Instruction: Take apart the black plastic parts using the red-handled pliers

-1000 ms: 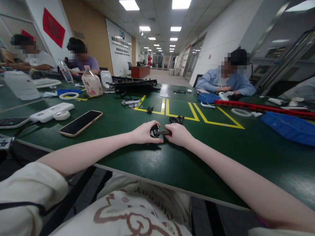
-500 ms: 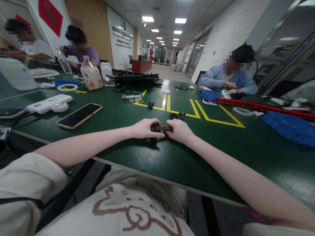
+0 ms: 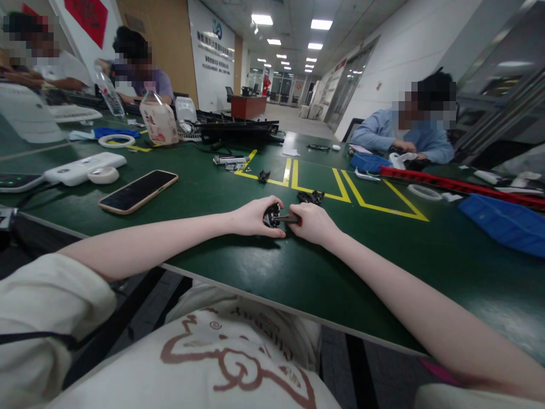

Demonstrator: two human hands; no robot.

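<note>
My left hand (image 3: 254, 216) is closed around a small black plastic part (image 3: 271, 216), held just above the green table (image 3: 238, 267). In my right hand (image 3: 314, 222) is a pair of pliers (image 3: 288, 218), gripped in a fist. The thin metal jaws point left and reach the black part; whether they pinch it I cannot tell. Most of the pliers' handles are hidden by my fingers. A cluster of black plastic pieces (image 3: 310, 196) lies just beyond my right hand. A smaller black piece (image 3: 263, 176) rests farther off, beyond my left hand.
A phone (image 3: 138, 191) lies left of my hands, near a white power strip (image 3: 83, 168). Yellow tape (image 3: 319, 196) marks boxes on the table. To the right are a blue tray (image 3: 504, 221) and a long red strip (image 3: 460, 186). Co-workers sit across the table.
The black part has turned in my left hand, showing more of its inner side. The pliers stay at it. The whole view has shifted slightly.
</note>
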